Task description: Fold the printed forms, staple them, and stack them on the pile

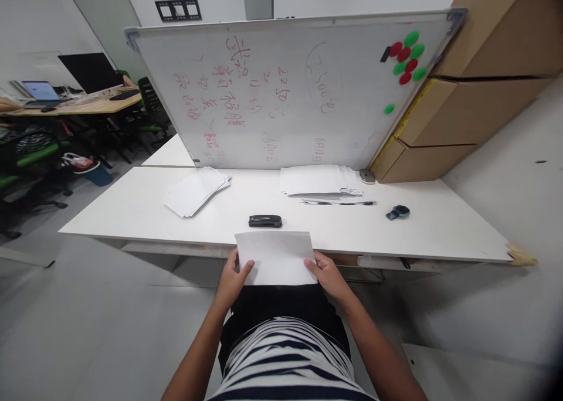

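Between my two hands, at the desk's front edge, is a white sheet of paper (278,257); whether it is one sheet or several I cannot tell. My left hand (234,277) grips its left side, thumb on top and fingers underneath. On the right side my right hand (328,272) pinches it the same way. Just beyond the paper's far edge lies a black stapler (265,221) on the white desk (145,213). A loose pile of white paper (197,191) rests to the left, and a thicker paper stack (312,180) sits at the back, right of centre.
A whiteboard (255,96) with red writing and round magnets stands along the desk's back. Cardboard boxes (479,111) are piled at the right. A dark watch (398,212), a grey mouse-like object (366,176) and a thin dark strip (338,203) lie on the desk.
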`<state>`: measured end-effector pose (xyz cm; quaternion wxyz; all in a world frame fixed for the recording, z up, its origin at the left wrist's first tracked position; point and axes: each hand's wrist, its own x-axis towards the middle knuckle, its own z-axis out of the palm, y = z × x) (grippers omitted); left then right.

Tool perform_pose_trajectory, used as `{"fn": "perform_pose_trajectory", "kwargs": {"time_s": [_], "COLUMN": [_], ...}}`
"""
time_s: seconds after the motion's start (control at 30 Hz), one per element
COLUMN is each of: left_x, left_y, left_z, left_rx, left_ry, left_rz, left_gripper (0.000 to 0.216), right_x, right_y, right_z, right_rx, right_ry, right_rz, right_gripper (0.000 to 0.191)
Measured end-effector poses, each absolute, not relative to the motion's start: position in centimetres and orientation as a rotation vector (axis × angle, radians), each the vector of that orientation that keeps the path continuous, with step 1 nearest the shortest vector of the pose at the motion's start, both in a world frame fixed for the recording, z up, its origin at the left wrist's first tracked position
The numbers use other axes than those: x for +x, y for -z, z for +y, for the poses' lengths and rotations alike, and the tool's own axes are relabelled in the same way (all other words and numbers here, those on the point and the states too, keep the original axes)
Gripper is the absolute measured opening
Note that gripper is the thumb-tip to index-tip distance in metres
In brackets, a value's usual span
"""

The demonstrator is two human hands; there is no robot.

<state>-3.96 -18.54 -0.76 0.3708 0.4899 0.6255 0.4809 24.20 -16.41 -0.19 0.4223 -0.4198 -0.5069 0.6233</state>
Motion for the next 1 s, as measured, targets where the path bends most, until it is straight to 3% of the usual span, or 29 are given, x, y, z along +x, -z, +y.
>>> {"fn": "perform_pose_trajectory", "kwargs": {"time_s": [0.27, 0.5, 0.67, 0.83, 1.0], "left_x": [-3.0, 0.7, 1.3, 1.5, -0.2], "left_y": [-3.5, -1.7, -0.7, -1.4, -2.1], "left_z": [-13.7, -12.7, -12.0, -11.1, -7.9], "left_rx": [1.135, 1.184, 1.296, 1.706, 2.302], "left_ry": [-1.364, -1.464, -1.424, -1.337, -1.161], "left_rz": [1.273, 1.498, 1.547, 1.486, 1.633], "left_gripper": [0.041, 0.037, 0.036, 0.034, 0.04], "right_x": [23.9, 22.1, 22.4, 25.0, 28.0], "right_y": [-2.7, -0.6, -0.7, -0.2, 0.0], "right_z": [-13.5, -12.7, -12.7, -14.4, -16.1], "right_rx": [-1.096, -1.349, -1.358, -1.498, -1.571], "right_ry": [-1.141, -0.984, -0.924, -0.83, -0.815], "right_rz": [-1.415, -1.142, -1.289, -1.411, -1.069], "right_gripper": [0.035, 0.044, 0.045, 0.042, 0.047]}}
